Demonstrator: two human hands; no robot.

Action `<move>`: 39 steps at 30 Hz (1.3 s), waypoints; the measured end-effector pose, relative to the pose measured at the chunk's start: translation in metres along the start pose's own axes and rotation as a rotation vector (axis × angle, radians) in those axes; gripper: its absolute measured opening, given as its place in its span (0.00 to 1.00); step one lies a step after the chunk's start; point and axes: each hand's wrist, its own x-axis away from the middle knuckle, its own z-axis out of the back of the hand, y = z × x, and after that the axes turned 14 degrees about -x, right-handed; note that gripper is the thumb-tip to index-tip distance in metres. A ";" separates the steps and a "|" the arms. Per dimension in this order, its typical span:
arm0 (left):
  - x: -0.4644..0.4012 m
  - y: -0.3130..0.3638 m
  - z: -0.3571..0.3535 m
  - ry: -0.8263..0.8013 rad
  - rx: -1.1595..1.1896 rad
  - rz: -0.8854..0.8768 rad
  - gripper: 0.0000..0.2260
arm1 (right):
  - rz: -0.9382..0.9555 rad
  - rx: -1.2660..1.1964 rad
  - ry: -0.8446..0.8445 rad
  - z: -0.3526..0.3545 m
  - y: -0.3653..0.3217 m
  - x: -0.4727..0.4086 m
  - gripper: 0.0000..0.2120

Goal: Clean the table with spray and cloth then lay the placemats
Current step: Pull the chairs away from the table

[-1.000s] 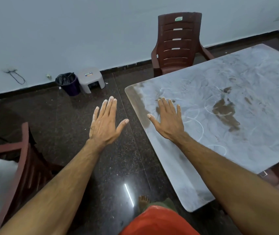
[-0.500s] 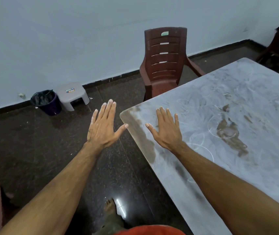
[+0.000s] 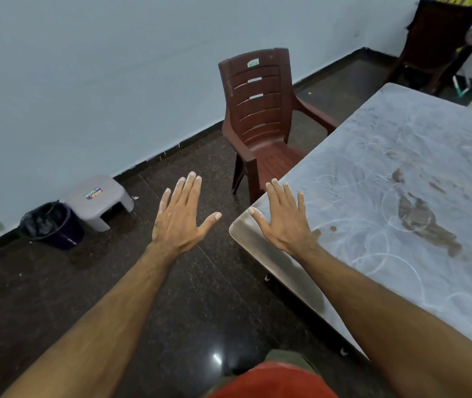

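Brown stains mark the grey counter [image 3: 387,196], hard and smooth, likely easy wiping. Left hand [image 3: 178,222] and right hand [image 3: 283,222] spread flat, holding nothing. Spray, cloth, placemats unseen.

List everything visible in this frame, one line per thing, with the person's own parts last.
table: one, grey-white top with brown stains and ring marks, right side
near chair: one, brown plastic, at the table's far-left edge
far chair: one, dark brown, top right corner
stool: one, grey, by the wall
bin: one, dark purple with black liner, left of the stool
floor: dark speckled stone
wall: pale blue
left hand: open, fingers spread, over the floor
right hand: open, fingers spread, over the table's corner
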 end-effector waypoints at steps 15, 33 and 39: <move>-0.138 -0.109 -0.044 0.003 0.060 -0.104 0.42 | -0.058 0.009 0.008 -0.065 -0.050 -0.151 0.39; -0.348 -0.246 -0.080 0.011 0.083 -0.224 0.43 | -0.203 -0.001 0.129 -0.106 -0.103 -0.348 0.39; -0.422 -0.302 -0.091 0.043 0.108 -0.332 0.41 | -0.309 0.012 0.195 -0.136 -0.131 -0.403 0.39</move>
